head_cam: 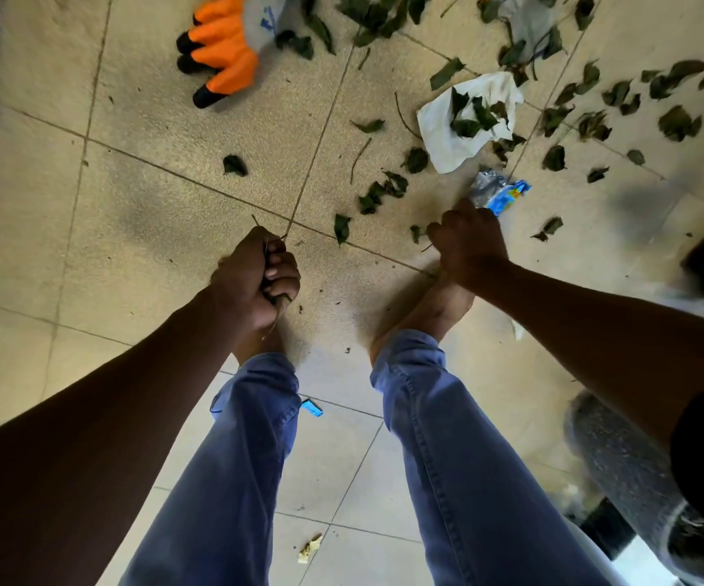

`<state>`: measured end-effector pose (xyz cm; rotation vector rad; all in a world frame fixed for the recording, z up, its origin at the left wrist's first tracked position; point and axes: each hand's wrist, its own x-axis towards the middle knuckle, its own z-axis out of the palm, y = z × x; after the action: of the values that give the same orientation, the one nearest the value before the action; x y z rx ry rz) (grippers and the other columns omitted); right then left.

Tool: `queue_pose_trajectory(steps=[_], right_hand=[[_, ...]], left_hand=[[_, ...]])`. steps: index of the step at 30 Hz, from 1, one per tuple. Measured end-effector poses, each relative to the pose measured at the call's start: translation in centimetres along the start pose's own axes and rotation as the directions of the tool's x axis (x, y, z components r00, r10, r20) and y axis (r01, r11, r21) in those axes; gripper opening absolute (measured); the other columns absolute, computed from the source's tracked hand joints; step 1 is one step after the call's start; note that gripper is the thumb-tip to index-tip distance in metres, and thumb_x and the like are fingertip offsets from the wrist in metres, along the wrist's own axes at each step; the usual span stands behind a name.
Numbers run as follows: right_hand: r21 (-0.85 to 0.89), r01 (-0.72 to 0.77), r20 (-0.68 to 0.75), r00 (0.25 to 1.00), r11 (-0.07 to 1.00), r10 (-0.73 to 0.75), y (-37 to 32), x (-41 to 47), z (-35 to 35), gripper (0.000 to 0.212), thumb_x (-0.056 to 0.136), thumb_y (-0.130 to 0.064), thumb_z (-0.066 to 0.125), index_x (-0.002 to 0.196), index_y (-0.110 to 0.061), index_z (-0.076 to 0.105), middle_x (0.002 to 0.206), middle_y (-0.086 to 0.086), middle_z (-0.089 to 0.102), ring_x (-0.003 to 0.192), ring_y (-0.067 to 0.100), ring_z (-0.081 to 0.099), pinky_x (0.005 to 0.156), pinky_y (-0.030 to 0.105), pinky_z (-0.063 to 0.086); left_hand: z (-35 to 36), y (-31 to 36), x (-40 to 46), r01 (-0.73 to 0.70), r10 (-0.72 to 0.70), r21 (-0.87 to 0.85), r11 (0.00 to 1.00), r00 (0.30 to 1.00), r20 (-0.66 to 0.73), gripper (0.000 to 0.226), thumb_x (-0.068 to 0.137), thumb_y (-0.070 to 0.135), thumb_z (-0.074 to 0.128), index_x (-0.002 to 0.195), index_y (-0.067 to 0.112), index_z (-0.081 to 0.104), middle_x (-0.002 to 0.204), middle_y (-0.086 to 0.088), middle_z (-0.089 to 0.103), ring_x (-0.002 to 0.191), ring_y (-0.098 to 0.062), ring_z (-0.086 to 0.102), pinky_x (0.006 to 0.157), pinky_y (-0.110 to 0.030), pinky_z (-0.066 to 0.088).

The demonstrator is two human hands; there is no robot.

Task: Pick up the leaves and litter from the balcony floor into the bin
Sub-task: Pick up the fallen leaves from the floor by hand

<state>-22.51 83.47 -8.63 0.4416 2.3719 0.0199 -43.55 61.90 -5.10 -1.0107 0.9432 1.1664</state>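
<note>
- I am looking down at my own legs in blue jeans (232,480), standing barefoot on a beige tiled floor (139,196).
- Near my feet, a small blue scrap (312,407) and a pale scrap of paper (310,547) are lying on the tiles.
- My left hand (257,277) is clenching around thin twigs and stems (266,246), which are poking out above and below my fist.
- My right hand (468,243) is reaching down beside a blue and silver wrapper (498,192); I am seeing its back, so I cannot tell whether the fingers are gripping anything.
- Just beyond my hands, dark green leaves (380,192) are lying scattered, thickest toward the far right.
- Farther right, a crumpled white tissue (464,120) is lying with several leaves on top of it.
- Far left, an orange work glove (223,48) with black fingertips is lying on the floor.
- At the right edge, dark shapes are showing; I cannot tell which is the bin.
</note>
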Motion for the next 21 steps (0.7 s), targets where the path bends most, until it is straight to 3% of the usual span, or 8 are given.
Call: queue_pose_trajectory(steps=[4, 7, 15, 18, 21], right_hand=[[0.058, -0.119, -0.001, 0.993, 0.991, 0.12, 0.1, 0.5, 0.0, 0.02, 0.078, -0.012, 0.076, 0.097, -0.014, 0.071, 0.08, 0.013, 0.068, 0.087, 0.035, 0.063, 0.066, 0.039, 0.052], [0.11, -0.12, 0.009, 0.993, 0.987, 0.12, -0.1, 0.6, 0.2, 0.014, 0.076, -0.014, 0.078, 0.086, -0.012, 0.069, 0.077, 0.012, 0.067, 0.082, 0.033, 0.063, 0.061, 0.035, 0.05], [0.28, -0.116, -0.089, 0.985, 0.953, 0.146, 0.4, 0.9, 0.6, 0.011, 0.079, -0.019, 0.069, 0.088, -0.013, 0.068, 0.094, 0.01, 0.062, 0.091, 0.032, 0.061, 0.064, 0.038, 0.053], [0.383, -0.185, -0.186, 0.944, 0.905, 0.271, 0.3, 1.5, -0.2, 0.009, 0.083, -0.018, 0.064, 0.092, -0.014, 0.065, 0.088, 0.01, 0.065, 0.085, 0.032, 0.064, 0.062, 0.036, 0.053], [0.489, -0.272, -0.184, 0.897, 0.829, 0.403, 0.2, 2.4, -0.7, 0.022, 0.088, -0.015, 0.064, 0.109, -0.015, 0.065, 0.089, 0.011, 0.07, 0.085, 0.033, 0.068, 0.067, 0.037, 0.055]], left_hand=[[-0.2, 0.2, 0.4, -0.001, 0.001, 0.004, 1.0, 1.0, -0.008, 0.035, 0.095, 0.02, 0.036, 0.06, 0.023, 0.036, 0.052, 0.009, 0.027, 0.035, -0.004, 0.025, 0.03, -0.018, 0.017], [-0.9, -0.1, 0.7, 0.0, 0.0, 0.014, 1.0, 1.0, -0.015, 0.034, 0.094, 0.019, 0.037, 0.06, 0.023, 0.035, 0.052, 0.01, 0.027, 0.036, -0.004, 0.025, 0.03, -0.017, 0.017], [-0.7, -0.4, 0.8, 0.015, -0.014, 0.044, 0.999, 1.0, -0.011, 0.019, 0.07, 0.015, 0.049, 0.059, 0.024, 0.036, 0.052, 0.01, 0.026, 0.035, -0.004, 0.025, 0.029, -0.018, 0.018], [0.1, -0.1, 0.8, 0.007, -0.006, 0.062, 0.998, 1.0, -0.02, 0.022, 0.076, 0.014, 0.046, 0.06, 0.024, 0.034, 0.052, 0.01, 0.025, 0.035, -0.004, 0.024, 0.029, -0.018, 0.018], [0.8, 0.5, 0.9, 0.009, -0.008, 0.061, 0.998, 1.0, -0.02, 0.024, 0.077, 0.014, 0.046, 0.06, 0.024, 0.034, 0.052, 0.01, 0.024, 0.034, -0.004, 0.024, 0.029, -0.018, 0.017]])
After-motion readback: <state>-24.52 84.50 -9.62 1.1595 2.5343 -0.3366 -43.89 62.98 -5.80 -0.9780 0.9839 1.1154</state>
